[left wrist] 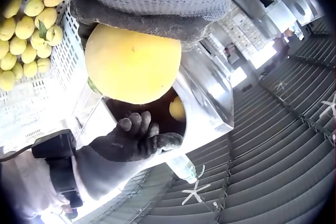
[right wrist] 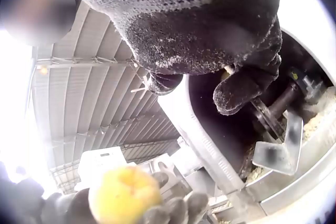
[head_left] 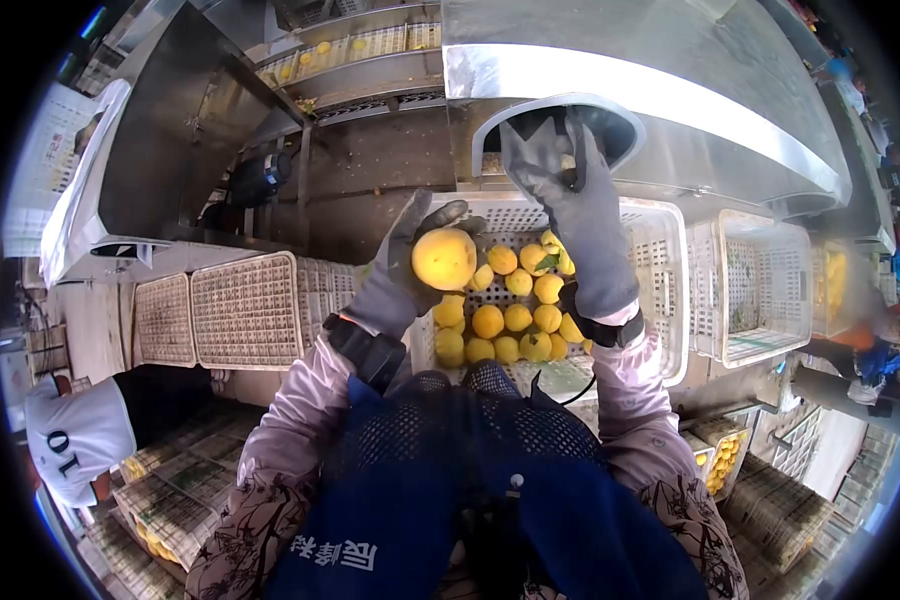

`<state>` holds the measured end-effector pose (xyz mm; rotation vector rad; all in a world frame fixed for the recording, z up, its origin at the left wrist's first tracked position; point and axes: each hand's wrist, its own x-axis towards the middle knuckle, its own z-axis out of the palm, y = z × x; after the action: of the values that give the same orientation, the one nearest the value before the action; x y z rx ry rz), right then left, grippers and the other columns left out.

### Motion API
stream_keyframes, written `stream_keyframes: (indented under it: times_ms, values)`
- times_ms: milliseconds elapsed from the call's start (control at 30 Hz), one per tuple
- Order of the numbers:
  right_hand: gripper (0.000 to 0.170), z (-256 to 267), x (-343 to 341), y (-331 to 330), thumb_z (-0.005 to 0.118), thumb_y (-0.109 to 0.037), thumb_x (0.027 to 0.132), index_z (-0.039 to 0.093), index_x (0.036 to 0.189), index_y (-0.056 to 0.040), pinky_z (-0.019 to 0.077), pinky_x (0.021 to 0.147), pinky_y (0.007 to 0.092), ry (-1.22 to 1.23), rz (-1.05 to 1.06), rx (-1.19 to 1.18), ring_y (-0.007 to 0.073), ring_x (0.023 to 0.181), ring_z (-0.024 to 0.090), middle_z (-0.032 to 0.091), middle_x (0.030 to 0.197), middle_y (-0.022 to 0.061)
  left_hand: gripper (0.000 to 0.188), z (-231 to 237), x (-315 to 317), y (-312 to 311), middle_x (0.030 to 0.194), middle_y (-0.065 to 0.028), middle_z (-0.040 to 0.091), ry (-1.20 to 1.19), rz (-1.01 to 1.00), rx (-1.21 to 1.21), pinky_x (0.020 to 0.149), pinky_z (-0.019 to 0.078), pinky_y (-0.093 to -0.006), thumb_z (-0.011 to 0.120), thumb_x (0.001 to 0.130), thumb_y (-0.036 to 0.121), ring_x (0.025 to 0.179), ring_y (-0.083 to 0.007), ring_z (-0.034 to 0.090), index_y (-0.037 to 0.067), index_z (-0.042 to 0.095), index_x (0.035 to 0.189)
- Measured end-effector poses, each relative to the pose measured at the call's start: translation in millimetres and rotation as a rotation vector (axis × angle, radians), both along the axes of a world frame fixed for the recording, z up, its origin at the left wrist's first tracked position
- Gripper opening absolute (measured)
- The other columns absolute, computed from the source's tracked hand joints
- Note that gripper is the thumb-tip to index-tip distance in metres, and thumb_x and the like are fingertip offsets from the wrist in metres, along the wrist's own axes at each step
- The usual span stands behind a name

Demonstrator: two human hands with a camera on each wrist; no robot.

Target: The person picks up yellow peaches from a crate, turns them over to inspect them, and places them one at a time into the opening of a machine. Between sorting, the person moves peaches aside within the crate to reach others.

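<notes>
My gloved left hand [head_left: 395, 265] holds a large yellow peach [head_left: 444, 259] above the white crate [head_left: 658, 265]. That peach fills the middle of the left wrist view, below the grey glove. My gloved right hand [head_left: 592, 225] reaches into the rounded opening [head_left: 483, 135] of the metal machine, its fingers loosely bent with nothing visible in them. In the right wrist view its fingertips hang over a bent metal plate [right wrist: 278, 155] inside the opening. Another yellow fruit [left wrist: 177, 108] shows within the opening in the left wrist view. Several yellow peaches [head_left: 517, 317] lie in the crate.
Stacked crates [head_left: 245, 310] stand at left, and another white crate [head_left: 765, 285] at right. The steel machine housing [head_left: 650, 75] runs along the far side. A person in a white shirt [head_left: 80, 440] is at lower left. Fruit sits in a far trough [head_left: 370, 42].
</notes>
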<state>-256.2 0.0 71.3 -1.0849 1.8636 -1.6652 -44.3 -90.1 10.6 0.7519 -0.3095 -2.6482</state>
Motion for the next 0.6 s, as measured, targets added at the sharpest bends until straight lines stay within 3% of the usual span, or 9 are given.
stream_keyframes:
  times_ms: [33, 100, 233, 300, 367, 400, 433, 500, 600]
  values:
    - [0.09, 1, 13, 16, 0.088, -0.024, 0.081, 0.04, 0.151, 0.0069, 0.0561, 0.085, 0.0403, -0.002, 0.013, -0.008, 0.0334, 0.1, 0.068, 0.056, 0.136, 0.0294, 0.059, 1, -5, 2, 0.132, -0.0171, 0.063, 0.02, 0.042, -0.099, 0.103, 0.0562, -0.0482, 0.062, 0.102, 0.05, 0.123, -0.0367, 0.063, 0.0, 0.059, 0.133]
    - [0.099, 7, 36, 47, 0.089, -0.024, 0.079, 0.034, 0.158, 0.0001, 0.0556, 0.088, 0.0398, 0.071, 0.331, 0.432, 0.0332, 0.101, 0.067, 0.056, 0.136, 0.0273, 0.056, 35, -9, 9, 0.131, -0.0142, 0.064, -0.019, -0.048, -0.104, 0.104, 0.0557, -0.0488, 0.058, 0.104, 0.049, 0.124, -0.0353, 0.063, 0.002, 0.058, 0.134]
    - [0.103, -16, 57, 64, 0.091, -0.025, 0.077, 0.034, 0.159, -0.0024, 0.0558, 0.089, 0.0387, 0.107, 0.344, 0.356, 0.0312, 0.101, 0.067, 0.056, 0.137, 0.0252, 0.044, 27, -17, 23, 0.133, -0.0154, 0.062, 0.018, -0.06, -0.194, 0.106, 0.054, -0.047, 0.06, 0.105, 0.036, 0.125, -0.0328, 0.062, 0.003, 0.057, 0.134]
    - [0.103, -18, 53, 68, 0.091, -0.027, 0.078, 0.033, 0.16, -0.0015, 0.0555, 0.09, 0.0376, 0.095, 0.16, 0.336, 0.0289, 0.102, 0.067, 0.057, 0.137, 0.0236, 0.04, 14, -20, 29, 0.141, -0.0151, 0.059, 0.273, 0.022, -0.643, 0.108, 0.052, -0.0406, 0.062, 0.104, 0.018, 0.125, -0.0292, 0.062, 0.0, 0.055, 0.139]
    - [0.096, -25, 53, 70, 0.089, -0.024, 0.082, 0.035, 0.159, -0.0004, 0.0543, 0.094, 0.0354, 0.01, 0.128, 0.291, 0.0238, 0.109, 0.065, 0.057, 0.141, 0.0219, 0.043, 20, -18, 35, 0.136, -0.0132, 0.062, 0.135, 0.015, -0.924, 0.106, 0.0543, -0.038, 0.06, 0.104, 0.018, 0.121, -0.0254, 0.064, 0.001, 0.053, 0.142]
    - [0.093, -26, 54, 70, 0.088, -0.023, 0.084, 0.036, 0.158, 0.0001, 0.053, 0.097, 0.0344, -0.38, 0.205, 0.188, 0.0218, 0.114, 0.063, 0.057, 0.142, 0.0208, 0.045, 29, -18, 37, 0.132, -0.0113, 0.064, -0.013, 0.004, -1.199, 0.104, 0.0566, -0.0354, 0.059, 0.104, 0.018, 0.117, -0.0216, 0.067, 0.003, 0.051, 0.146]
    - [0.089, -25, 54, 70, 0.087, -0.021, 0.085, 0.038, 0.157, 0.0006, 0.0518, 0.1, 0.0334, -0.769, 0.277, 0.076, 0.0199, 0.119, 0.061, 0.057, 0.144, 0.0196, 0.045, 31, -18, 38, 0.132, -0.0113, 0.064, -0.005, 0.0, -1.199, 0.104, 0.0566, -0.0354, 0.059, 0.104, 0.018, 0.117, -0.0216, 0.067, 0.003, 0.051, 0.146]
    - [0.086, -23, 54, 69, 0.087, -0.017, 0.085, 0.041, 0.156, 0.0006, 0.0495, 0.104, 0.0325, -0.78, 0.297, 0.072, 0.0193, 0.127, 0.058, 0.057, 0.146, 0.0177, 0.059, 38, -16, 36, 0.137, -0.011, 0.061, 0.069, -0.094, -0.736, 0.104, 0.0545, -0.0325, 0.062, 0.099, 0.003, 0.121, -0.0189, 0.064, 0.004, 0.043, 0.155]
    - [0.087, -24, 54, 62, 0.088, -0.013, 0.08, 0.043, 0.154, -0.0015, 0.0511, 0.103, 0.0364, -0.083, 0.197, 0.068, 0.0268, 0.126, 0.06, 0.058, 0.143, 0.019, 0.066, 38, -12, 26, 0.142, -0.0091, 0.058, 0.061, -0.152, -0.529, 0.107, 0.0498, -0.028, 0.06, 0.098, -0.004, 0.124, -0.016, 0.06, 0.005, 0.038, 0.16]
